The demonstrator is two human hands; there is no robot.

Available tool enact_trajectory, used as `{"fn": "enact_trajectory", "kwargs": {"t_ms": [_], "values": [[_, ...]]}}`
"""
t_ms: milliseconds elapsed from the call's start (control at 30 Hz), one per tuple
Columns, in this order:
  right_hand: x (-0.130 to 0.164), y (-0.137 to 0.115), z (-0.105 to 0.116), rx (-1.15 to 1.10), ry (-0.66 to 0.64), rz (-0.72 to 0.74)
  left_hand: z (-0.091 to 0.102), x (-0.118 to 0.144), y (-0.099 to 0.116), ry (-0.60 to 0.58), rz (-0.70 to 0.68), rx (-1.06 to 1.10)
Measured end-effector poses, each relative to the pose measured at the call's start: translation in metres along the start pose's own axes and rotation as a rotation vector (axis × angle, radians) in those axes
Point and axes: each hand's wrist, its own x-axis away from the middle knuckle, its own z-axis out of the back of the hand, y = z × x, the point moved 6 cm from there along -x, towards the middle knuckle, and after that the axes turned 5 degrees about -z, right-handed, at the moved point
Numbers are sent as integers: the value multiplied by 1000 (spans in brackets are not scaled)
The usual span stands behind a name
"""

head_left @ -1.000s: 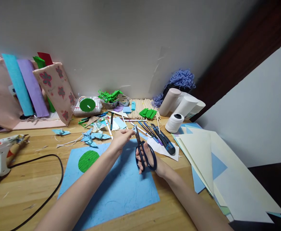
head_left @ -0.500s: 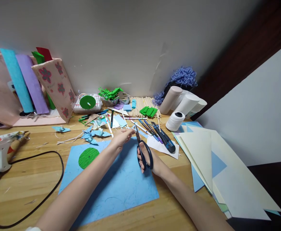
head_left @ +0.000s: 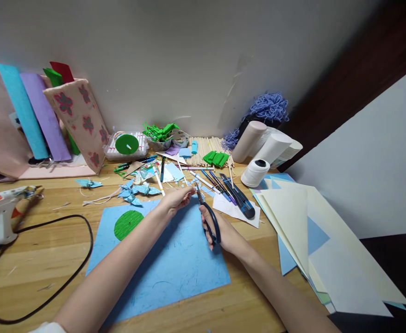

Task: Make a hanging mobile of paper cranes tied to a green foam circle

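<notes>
The scissors (head_left: pixel 208 213) sit in the right hand (head_left: pixel 220 231), fingers through the dark handles, blades drawn together and pointing away over the far edge of the blue sheet (head_left: pixel 175 263). The left hand (head_left: pixel 175 200) pinches something small at the blade tips; what it is cannot be made out, so its grip is narrow and closed on that bit. Both hands hover above the blue sheet, which lies flat on the tabletop (head_left: pixel 43 259) with a green disc (head_left: pixel 128 224) on its near-left corner. Just beyond the blades lie scattered pens (head_left: pixel 223 187) and paper scraps. A white thread spool (head_left: pixel 255 172) stands further right, pale paper sheets (head_left: pixel 314 231) beside it. A glue gun (head_left: pixel 1 212) rests far left, its black cord (head_left: pixel 67 273) looping across the wood.
</notes>
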Motion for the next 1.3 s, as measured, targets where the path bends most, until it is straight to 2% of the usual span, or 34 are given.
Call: {"fn": "enact_trajectory", "kwargs": {"t_ms": [133,233,400,567,667,800,933,1033,1100,1200,1300], "values": [[-3,4,0,-5,-14,16,1,-1,1,-10,-29,-51],[-4,4,-1,-47,-26,-6,5,-4,3,8,-103,-146],[1,-12,6,-173,-86,-33,19,-7,16,168,-365,-383],[4,-24,32,-102,16,26,17,-10,34,284,-555,-614],[2,-22,48,26,106,58,10,-13,39,290,-590,-711],[1,-24,64,352,277,79,6,-13,47,300,-624,-783],[5,-34,74,656,455,92,13,7,57,323,-666,-819],[5,-34,75,801,484,78,32,42,56,302,-692,-849],[3,-33,72,868,469,88,53,71,47,293,-710,-905],[0,-30,62,879,413,139,102,113,28,447,-671,-961],[-2,-30,49,830,344,208,142,135,8,552,-577,-1060]]}}
